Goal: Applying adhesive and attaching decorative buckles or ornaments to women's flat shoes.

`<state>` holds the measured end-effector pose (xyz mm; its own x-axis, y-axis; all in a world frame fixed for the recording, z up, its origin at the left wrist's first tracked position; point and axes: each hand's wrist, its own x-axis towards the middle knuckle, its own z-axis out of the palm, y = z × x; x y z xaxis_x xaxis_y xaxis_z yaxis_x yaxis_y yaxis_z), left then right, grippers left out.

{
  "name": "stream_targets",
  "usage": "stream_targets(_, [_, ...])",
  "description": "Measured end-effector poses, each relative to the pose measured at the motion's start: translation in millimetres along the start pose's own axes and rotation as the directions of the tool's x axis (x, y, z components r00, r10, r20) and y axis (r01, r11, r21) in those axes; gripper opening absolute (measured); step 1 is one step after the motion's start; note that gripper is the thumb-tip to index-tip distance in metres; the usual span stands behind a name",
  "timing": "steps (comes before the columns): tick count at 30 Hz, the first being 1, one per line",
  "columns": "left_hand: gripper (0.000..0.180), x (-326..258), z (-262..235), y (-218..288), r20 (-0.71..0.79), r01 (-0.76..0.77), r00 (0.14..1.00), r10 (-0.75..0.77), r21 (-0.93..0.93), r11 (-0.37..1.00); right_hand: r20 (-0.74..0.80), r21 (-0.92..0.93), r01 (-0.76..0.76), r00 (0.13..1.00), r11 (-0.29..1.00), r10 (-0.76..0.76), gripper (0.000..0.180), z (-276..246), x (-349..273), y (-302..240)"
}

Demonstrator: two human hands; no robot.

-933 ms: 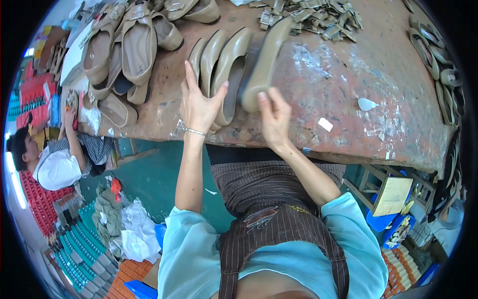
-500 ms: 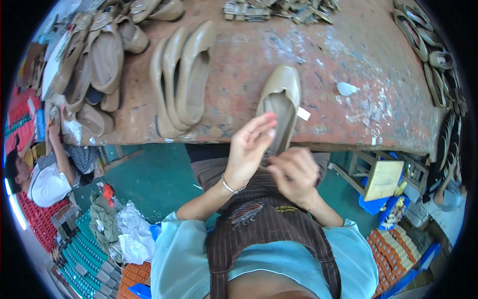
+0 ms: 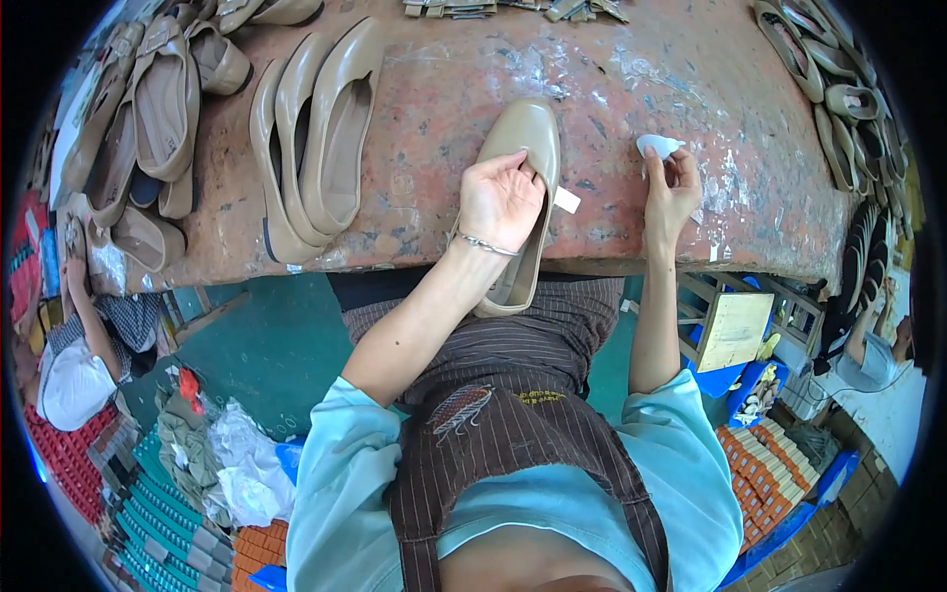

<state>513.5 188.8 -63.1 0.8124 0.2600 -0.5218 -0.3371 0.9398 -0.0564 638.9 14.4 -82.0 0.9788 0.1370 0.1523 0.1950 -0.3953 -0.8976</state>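
Note:
A beige flat shoe (image 3: 521, 126) lies sole down near the table's front edge, toe pointing away, its heel over my lap. My left hand (image 3: 500, 204) is closed on the front rim of its opening, fingers reaching partly inside, hiding much of the insole. To the right, my right hand (image 3: 671, 195) has thumb and fingers closed about a small white drop-shaped bottle (image 3: 658, 145) that rests on the table. A small white tag (image 3: 567, 200) sticks out beside the shoe's right side.
Beige shoes (image 3: 321, 138) stand in a row at left, with a pile of more shoes (image 3: 163, 99) beyond. Bow-like trims (image 3: 449, 8) lie at the far edge. More shoes (image 3: 853, 104) line the right edge. A person (image 3: 79, 355) works at far left, another (image 3: 868, 350) at far right.
My left hand has moved forward onto the shoe's opening. My right hand has left the heel, reached right and taken hold of the white bottle. The view has shifted slightly.

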Motion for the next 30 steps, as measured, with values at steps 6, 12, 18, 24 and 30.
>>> stream_targets(6, [0.014,-66,-20,19,0.159,-0.095,0.983,0.096,-0.018,0.995,0.323,0.195,0.002,0.944,0.981,-0.066,0.011,2,-50,-62])
stream_targets(12, [0.016,-97,-48,18,0.037,-0.220,0.975,0.221,-0.013,0.975,0.607,0.070,0.334,0.734,0.940,-0.306,0.021,26,-73,-100])
stream_targets(18, [0.018,-95,-47,17,0.105,-0.240,0.965,0.241,-0.024,0.971,0.683,0.037,0.521,0.610,0.853,-0.402,0.021,40,-73,-103])
stream_targets(24, [0.024,-96,-44,17,0.009,-0.254,0.967,0.253,0.026,0.967,0.716,-0.018,0.632,0.549,0.775,-0.431,0.018,46,-75,-110])
stream_targets(30, [0.034,-96,-42,17,0.060,-0.244,0.969,0.241,0.060,0.968,0.747,-0.045,0.654,0.524,0.755,-0.409,0.016,48,-75,-115])
